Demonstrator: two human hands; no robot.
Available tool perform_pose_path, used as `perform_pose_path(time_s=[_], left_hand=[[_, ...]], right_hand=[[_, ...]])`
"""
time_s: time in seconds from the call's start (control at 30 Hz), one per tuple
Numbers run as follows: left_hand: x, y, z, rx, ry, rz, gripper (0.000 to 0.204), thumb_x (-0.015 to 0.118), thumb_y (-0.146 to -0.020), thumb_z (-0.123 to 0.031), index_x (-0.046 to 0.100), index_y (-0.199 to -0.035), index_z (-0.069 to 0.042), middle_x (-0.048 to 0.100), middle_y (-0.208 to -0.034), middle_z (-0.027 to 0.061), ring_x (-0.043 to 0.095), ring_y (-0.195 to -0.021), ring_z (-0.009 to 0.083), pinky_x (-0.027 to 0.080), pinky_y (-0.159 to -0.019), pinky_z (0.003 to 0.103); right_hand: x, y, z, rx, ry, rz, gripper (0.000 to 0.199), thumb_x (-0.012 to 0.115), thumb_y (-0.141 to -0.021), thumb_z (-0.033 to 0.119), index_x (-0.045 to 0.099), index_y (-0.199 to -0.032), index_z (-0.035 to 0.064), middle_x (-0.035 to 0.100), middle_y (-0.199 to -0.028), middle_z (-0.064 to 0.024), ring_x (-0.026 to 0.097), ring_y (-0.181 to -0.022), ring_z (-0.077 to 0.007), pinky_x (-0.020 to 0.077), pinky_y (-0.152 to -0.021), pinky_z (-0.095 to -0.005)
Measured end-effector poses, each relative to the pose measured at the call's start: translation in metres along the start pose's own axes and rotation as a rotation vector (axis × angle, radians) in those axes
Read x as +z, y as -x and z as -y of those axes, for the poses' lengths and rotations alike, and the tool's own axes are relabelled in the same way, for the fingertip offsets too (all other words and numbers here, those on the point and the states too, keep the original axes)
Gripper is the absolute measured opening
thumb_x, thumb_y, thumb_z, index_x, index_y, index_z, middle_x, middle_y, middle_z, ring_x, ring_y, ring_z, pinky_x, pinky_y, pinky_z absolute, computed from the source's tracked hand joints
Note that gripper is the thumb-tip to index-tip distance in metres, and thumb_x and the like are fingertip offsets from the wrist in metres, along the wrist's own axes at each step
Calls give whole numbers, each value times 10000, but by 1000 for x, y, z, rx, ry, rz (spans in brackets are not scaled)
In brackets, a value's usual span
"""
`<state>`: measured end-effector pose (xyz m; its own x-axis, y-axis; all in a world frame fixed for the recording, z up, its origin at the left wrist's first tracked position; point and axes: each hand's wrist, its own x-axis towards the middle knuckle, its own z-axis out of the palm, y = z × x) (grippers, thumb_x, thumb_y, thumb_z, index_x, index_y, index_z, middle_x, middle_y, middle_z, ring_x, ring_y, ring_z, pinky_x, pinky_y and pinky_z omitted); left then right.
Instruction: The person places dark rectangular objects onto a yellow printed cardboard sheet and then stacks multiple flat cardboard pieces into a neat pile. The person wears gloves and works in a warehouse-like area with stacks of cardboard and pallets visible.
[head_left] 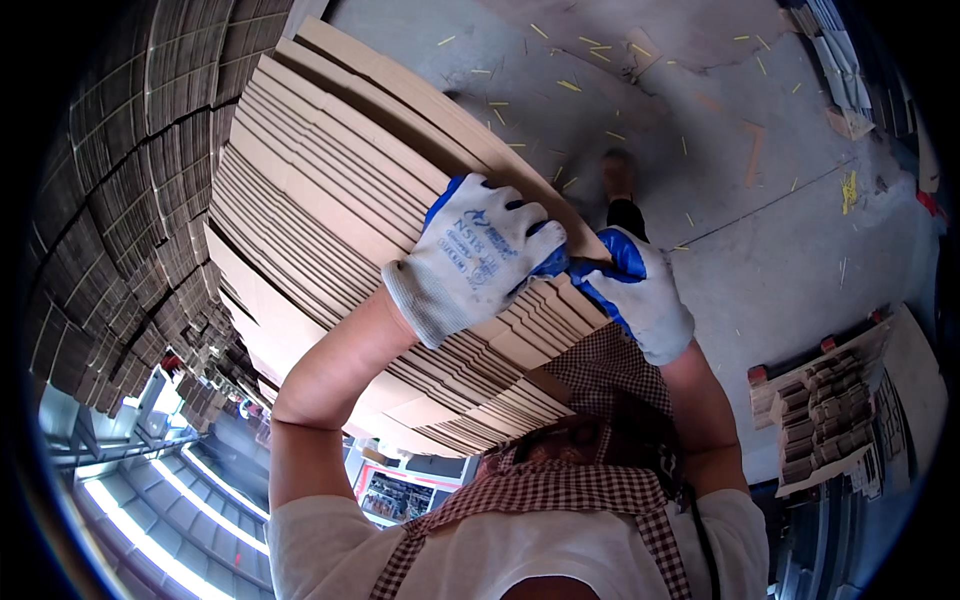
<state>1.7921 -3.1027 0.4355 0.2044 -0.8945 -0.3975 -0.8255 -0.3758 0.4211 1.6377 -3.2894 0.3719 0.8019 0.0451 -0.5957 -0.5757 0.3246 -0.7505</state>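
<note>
A long stack of flattened cardboard boxes [320, 170] slants across the view from the upper left toward my body, their edges fanned in layers. My left hand [480, 255], in a white knit glove with blue coating, lies over the stack with its fingers curled onto the outermost cardboard sheet [470, 120]. Close beside it, my right hand [645, 295], gloved alike, pinches the near end of that sheet. A dark gap shows between the sheet and the layers behind it. The fingertips of both hands are partly hidden, and a small dark patch between them is unclear.
Tall strapped bundles of cardboard [110, 220] line the left side. Yellow strap scraps [850, 190] litter the grey concrete floor [740, 290]. A pallet-like stack of cardboard pieces [825, 415] stands at the lower right. A checked apron [560, 490] hangs against the stack's near end.
</note>
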Motion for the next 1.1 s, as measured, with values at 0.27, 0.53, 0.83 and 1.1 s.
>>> perform_pose_path(time_s=[0.27,0.53,0.83,1.1], left_hand=[[2,22,-3,5,55,-53,482,729,-667,-272,616,-1120,-151,619,-1034,64,604,-930,262,444,-830,404],[25,28,-9,46,0,-136,260,685,-808,-334,625,-1031,-214,585,-1011,9,567,-927,213,436,-828,373],[8,42,-24,-217,-236,-452,389,751,-721,-317,685,-1082,-186,627,-1116,30,595,-1058,269,508,-885,458],[14,89,-34,-139,-246,-120,440,709,-790,-270,683,-1219,-180,604,-1334,90,491,-1358,318,325,-1166,543]], right_hand=[[9,0,-13,115,85,36,425,754,-854,70,592,-1218,-79,698,-985,-148,701,-826,-166,602,-745,-278],[18,8,-10,109,-73,48,333,724,-863,23,604,-1160,-69,712,-954,-118,693,-828,-146,581,-764,-273],[19,11,-10,211,-229,98,264,667,-907,9,604,-1159,-36,724,-984,-88,698,-879,-120,576,-768,-256],[30,18,11,-187,498,-124,545,794,-861,235,551,-1301,24,683,-1170,-174,699,-1025,-285,565,-859,-382]])
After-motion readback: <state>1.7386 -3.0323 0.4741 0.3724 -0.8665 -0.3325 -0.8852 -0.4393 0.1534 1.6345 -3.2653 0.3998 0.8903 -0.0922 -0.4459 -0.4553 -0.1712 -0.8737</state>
